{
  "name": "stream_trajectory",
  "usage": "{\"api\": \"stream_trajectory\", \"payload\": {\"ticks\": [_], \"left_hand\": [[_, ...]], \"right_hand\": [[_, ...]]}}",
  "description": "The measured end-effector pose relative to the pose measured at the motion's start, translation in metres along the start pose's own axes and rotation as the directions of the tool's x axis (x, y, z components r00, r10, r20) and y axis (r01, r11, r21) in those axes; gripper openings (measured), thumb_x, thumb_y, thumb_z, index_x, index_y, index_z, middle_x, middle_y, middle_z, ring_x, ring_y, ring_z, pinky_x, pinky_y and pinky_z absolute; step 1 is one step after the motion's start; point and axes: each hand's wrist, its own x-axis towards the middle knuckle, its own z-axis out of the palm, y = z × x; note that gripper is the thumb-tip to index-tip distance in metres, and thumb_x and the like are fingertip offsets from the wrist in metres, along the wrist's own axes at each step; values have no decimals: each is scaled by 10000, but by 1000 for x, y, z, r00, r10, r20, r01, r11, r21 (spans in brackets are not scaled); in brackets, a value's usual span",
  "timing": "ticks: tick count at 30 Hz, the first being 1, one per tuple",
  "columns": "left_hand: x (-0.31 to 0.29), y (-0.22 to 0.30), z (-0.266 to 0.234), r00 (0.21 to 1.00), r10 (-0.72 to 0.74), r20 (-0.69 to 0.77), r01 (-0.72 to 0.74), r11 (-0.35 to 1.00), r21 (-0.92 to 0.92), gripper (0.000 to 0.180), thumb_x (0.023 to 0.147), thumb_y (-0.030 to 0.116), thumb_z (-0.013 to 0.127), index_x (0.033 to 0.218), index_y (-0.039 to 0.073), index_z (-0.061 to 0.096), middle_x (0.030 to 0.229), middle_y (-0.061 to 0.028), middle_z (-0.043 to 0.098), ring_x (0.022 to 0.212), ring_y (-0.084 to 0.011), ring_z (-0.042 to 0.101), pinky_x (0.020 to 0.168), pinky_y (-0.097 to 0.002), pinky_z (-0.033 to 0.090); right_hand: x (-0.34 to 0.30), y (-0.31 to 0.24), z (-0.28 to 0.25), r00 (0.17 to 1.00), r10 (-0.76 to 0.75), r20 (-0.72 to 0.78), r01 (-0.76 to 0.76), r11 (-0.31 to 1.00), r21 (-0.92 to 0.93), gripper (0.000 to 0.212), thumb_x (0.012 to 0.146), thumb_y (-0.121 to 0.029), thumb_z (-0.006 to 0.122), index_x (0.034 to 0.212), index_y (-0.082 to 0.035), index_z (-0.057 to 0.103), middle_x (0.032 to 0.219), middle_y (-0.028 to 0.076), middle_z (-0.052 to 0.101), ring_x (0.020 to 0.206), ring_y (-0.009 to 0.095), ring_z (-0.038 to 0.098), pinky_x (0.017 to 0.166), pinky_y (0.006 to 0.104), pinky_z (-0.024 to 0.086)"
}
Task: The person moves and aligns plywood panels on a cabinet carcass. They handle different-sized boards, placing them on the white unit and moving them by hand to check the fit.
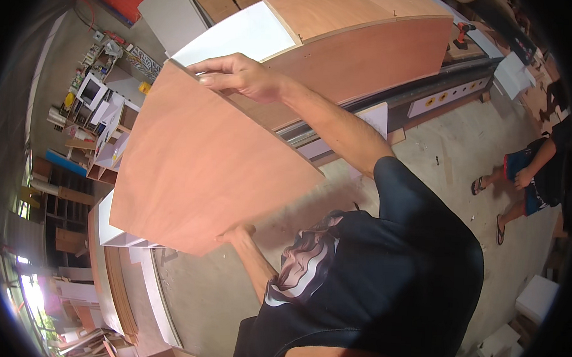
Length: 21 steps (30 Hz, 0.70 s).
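A large reddish-brown plywood panel [198, 169] is tilted in front of me, its broad face showing. At its far upper corner my right hand [242, 76] is closed over the edge, thumb and fingers pinching it. Lower down, my left hand [239, 233] grips the near edge, with most of its fingers hidden behind the panel. Beyond the panel is a big wooden piece with a curved front edge [366, 55], partly covered by my right forearm. A white sheet [240, 35] forms part of its top, close to my right hand.
A dark metal beam [396, 97] runs below the curved piece. A red drill [462, 33] is at the far right. Another person [532, 171] in sandals stands at right. Shelves with tools [100, 96] line the left; stacked boards [115, 286] are at lower left.
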Motion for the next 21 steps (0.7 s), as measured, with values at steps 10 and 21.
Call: {"api": "stream_trajectory", "payload": {"ticks": [10, 21], "left_hand": [[43, 31, -12, 996, -91, 19, 90, 995, 31, 911, 939, 734, 509, 1584, 121, 313, 1649, -111, 291, 1471, -367, 328, 1173, -596, 366], [82, 95, -10, 910, 330, -250, -291, 940, 179, 934, 945, 732, 507, 1582, 76, 315, 1633, -129, 324, 1464, -345, 350, 1161, -543, 390]], "right_hand": [[19, -12, 40, 1000, 0, -11, -1, 999, -46, 427, 1034, -227, 609, 1411, -28, 593, 1108, 98, 726, 973, 137, 705, 875, 309, 576], [-80, 41, 31, 872, -26, -488, -241, 845, -477, 519, 1019, -189, 660, 1476, -83, 437, 861, 21, 639, 704, 91, 589, 540, 237, 445]]}}
